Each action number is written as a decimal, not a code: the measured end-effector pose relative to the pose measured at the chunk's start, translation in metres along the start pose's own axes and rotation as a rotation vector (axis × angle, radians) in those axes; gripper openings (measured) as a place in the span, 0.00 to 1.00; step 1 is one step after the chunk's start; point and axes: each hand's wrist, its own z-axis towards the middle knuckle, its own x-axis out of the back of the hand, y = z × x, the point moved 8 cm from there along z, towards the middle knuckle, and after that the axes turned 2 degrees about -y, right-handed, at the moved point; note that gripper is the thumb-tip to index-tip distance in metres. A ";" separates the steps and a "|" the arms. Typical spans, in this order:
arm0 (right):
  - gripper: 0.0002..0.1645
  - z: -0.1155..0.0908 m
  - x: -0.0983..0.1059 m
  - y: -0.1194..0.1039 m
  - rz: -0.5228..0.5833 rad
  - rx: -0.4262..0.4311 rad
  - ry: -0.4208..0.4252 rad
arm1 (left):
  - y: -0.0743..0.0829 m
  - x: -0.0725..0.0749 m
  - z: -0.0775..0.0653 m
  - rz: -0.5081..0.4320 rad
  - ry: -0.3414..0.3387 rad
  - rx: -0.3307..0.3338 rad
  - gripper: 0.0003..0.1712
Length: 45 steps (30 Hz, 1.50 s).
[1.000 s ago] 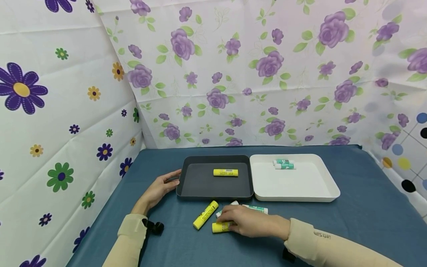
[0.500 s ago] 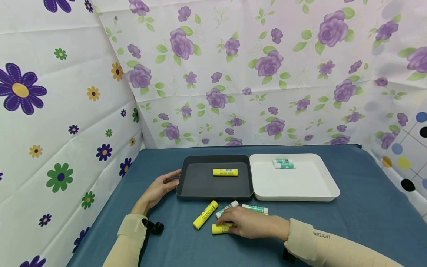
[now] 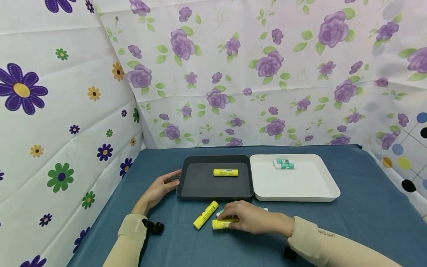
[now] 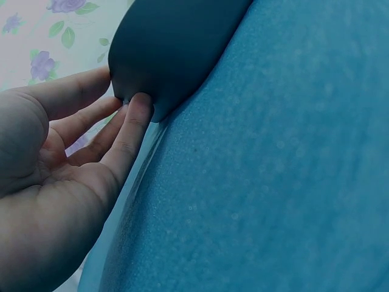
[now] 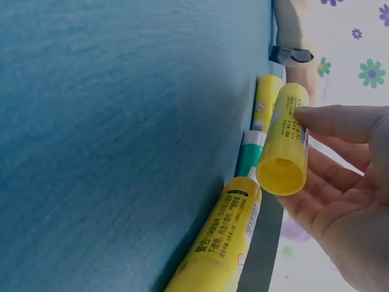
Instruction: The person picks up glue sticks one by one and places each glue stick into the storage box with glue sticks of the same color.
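My right hand [image 3: 251, 218] pinches a yellow glue stick [image 3: 221, 224] between thumb and fingers, just off the cloth; its end faces the camera in the right wrist view. Left of it another yellow glue stick [image 3: 205, 215] lies slanted. Mostly hidden behind the hand are green-and-white glue sticks [image 3: 219, 212]. One more yellow glue stick [image 5: 219, 237] lies on the cloth close to the hand in the right wrist view. My left hand [image 3: 160, 189] touches the left side of the dark grey tray [image 3: 181, 181] with extended fingers [image 4: 130, 131].
A yellow glue stick [image 3: 225, 172] lies in the dark tray. Abutting it on the right, the white tray [image 3: 300, 189] holds two green-and-white glue sticks [image 3: 285, 166]. Blue cloth [image 3: 173, 237] covers the table, and flowered sheets [image 3: 213, 74] hang behind and at the left.
My right hand has risen slightly with the yellow glue stick, covering more of the green-and-white ones. My left hand and both trays have stayed in place.
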 end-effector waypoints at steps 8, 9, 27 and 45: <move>0.22 -0.003 0.008 0.005 0.057 -0.068 0.023 | 0.001 -0.001 -0.001 0.001 -0.004 0.001 0.35; 0.22 -0.003 0.009 0.005 0.062 -0.074 0.028 | 0.001 -0.001 -0.001 0.001 -0.003 0.001 0.35; 0.21 -0.006 0.030 0.011 0.128 -0.037 0.126 | -0.001 0.000 -0.001 0.007 0.005 0.003 0.36; 0.19 -0.004 0.066 0.021 0.079 -0.036 0.226 | -0.001 -0.001 -0.001 0.018 0.011 -0.001 0.35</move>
